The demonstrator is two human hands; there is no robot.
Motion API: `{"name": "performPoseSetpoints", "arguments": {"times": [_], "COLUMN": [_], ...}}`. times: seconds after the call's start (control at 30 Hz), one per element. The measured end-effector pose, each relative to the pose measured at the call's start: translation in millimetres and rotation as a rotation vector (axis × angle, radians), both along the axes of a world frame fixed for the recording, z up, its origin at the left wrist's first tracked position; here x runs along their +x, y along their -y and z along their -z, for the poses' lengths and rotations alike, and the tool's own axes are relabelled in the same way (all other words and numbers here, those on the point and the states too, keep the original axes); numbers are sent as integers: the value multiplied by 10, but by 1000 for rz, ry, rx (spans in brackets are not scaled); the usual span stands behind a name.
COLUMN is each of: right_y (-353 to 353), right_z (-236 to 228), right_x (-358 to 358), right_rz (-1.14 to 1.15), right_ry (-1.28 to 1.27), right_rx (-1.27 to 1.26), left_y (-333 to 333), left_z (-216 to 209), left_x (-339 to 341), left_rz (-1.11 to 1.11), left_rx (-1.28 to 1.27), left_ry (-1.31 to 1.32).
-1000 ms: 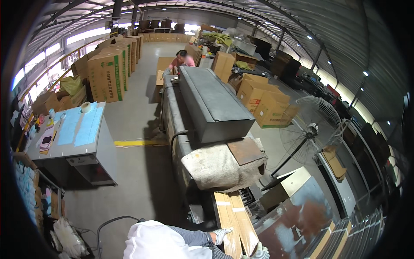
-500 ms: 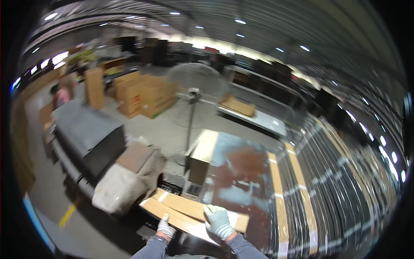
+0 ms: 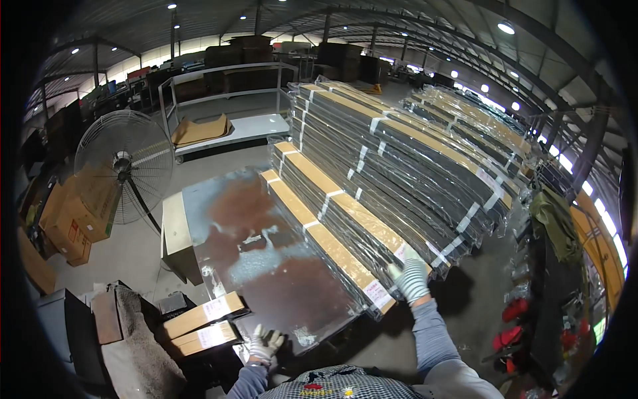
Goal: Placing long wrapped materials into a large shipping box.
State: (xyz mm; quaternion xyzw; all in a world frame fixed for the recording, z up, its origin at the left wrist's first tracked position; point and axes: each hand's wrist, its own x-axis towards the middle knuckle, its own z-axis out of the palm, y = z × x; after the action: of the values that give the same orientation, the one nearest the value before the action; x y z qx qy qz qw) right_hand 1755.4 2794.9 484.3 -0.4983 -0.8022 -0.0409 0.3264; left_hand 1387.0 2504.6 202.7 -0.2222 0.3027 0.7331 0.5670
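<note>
The right hand [image 3: 411, 279], gloved, has its fingers curled over the near end of a long wrapped bundle [image 3: 362, 229] on the stack of strapped bundles [image 3: 399, 153], just right of the rusty metal table [image 3: 266, 253]. The left hand [image 3: 266, 342], fingers spread, rests at that table's near edge. Lifted by one end only, the bundle would likely sag or slide off (its wrap looks slick). Left of the table lie two cardboard boxes [image 3: 199, 322]; farther left stands a pedestal fan [image 3: 123, 166].

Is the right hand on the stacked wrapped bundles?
Yes, the gloved right hand rests on the near end of a wrapped bundle in the stack.
</note>
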Motion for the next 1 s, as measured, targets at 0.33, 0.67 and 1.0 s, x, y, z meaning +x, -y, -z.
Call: {"name": "performPoseSetpoints", "arguments": {"times": [0.33,0.67,1.0], "right_y": [-315,245,1259], "right_z": [784,546,1958], "right_x": [492,-518,-346], "right_rz": [77,-61,-237], "right_ry": [-186,536,747], "right_rx": [-473,-702,-757], "left_y": [-1328,-900,-28], "left_z": [-1116,-500,-222], "left_x": [1388,1192,1499], "left_rz": [649,310,1077], "left_rx": [336,343,24], "left_ry": [-10,-67,-547]}}
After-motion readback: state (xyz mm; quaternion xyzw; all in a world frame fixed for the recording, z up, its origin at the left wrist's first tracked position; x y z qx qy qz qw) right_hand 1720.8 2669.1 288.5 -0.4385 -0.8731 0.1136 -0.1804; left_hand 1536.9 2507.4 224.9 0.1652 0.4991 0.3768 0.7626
